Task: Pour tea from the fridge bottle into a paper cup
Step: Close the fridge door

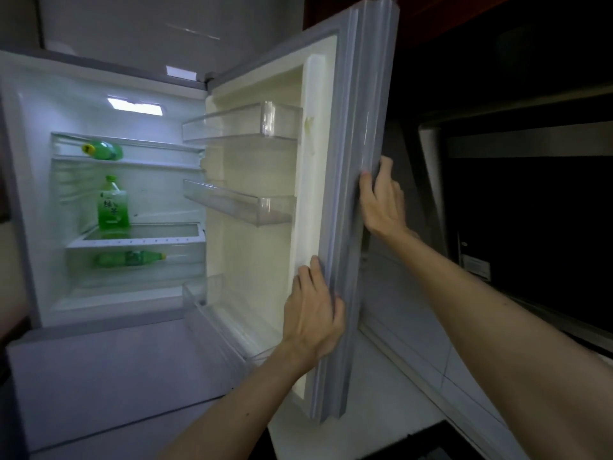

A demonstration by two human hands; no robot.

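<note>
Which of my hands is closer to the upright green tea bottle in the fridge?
Left. The left hand holds the inner side of the fridge door, facing the upright green tea bottle; the right hand grips its outer edge, farther away.

I see the fridge door (232,254) swung wide: open passage to the upright bottle (112,204), door shelves (238,124) jutting along the right.
</note>
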